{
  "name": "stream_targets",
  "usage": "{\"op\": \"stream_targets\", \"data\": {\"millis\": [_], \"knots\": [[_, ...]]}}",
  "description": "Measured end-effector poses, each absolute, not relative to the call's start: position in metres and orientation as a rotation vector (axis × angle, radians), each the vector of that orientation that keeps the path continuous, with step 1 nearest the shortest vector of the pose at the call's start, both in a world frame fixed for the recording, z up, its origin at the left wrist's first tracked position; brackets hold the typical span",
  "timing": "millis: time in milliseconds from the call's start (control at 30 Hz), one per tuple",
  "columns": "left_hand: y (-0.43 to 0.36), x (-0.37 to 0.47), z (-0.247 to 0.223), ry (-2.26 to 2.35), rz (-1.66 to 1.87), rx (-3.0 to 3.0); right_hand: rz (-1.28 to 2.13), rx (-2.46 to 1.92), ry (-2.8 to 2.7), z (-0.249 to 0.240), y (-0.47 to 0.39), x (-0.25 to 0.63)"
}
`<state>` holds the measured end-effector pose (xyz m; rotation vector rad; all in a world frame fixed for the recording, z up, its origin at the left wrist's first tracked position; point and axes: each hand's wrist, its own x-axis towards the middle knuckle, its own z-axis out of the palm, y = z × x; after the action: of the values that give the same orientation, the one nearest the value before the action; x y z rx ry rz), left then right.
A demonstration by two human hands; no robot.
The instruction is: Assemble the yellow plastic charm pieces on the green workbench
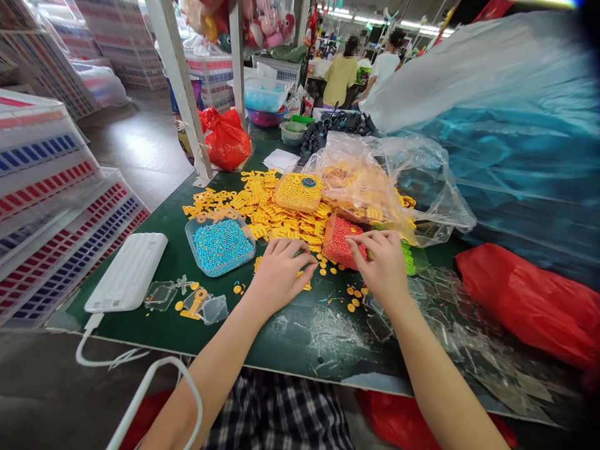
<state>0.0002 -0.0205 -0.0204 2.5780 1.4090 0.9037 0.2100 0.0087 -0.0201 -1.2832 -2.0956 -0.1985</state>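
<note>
My left hand (281, 275) is closed just above the table, its fingers curled toward the thumb around a small yellow plastic piece (305, 286), mostly hidden by the hand. Over the box of red beads (338, 240), my right hand (384, 265) holds thumb and forefinger close together in a pinch; whatever is between the tips is too small to make out. Behind both hands spreads a heap of flat yellow plastic pieces (267, 209), with a box of yellow beads (295, 194) on it. Left of my left hand stands a box of blue beads (222, 247). Green beads (409, 257) show beyond my right wrist.
A white power bank (127, 272) with a cable lies at the left. Clear plastic pieces (215, 309) and small yellow discs (351, 306) are scattered about. A clear bag (365, 181) covers part of the heap. Red plastic (529, 300) lies right; two people are farther back.
</note>
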Motion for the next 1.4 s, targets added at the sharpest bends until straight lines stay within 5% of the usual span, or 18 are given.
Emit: {"op": "stream_targets", "data": {"millis": [333,767,1400], "knots": [[-0.015,-0.002,-0.029,1.368,1.005,2.563,0.061,-1.503,-1.773,-0.006,0.044,0.287],[-0.007,-0.009,-0.032,1.38,0.89,2.62,0.652,-1.964,-2.416,0.007,0.089,0.332],[-0.011,-0.006,-0.037,1.332,0.814,2.602,0.581,-2.174,-2.636,-0.017,0.104,0.324]]}}
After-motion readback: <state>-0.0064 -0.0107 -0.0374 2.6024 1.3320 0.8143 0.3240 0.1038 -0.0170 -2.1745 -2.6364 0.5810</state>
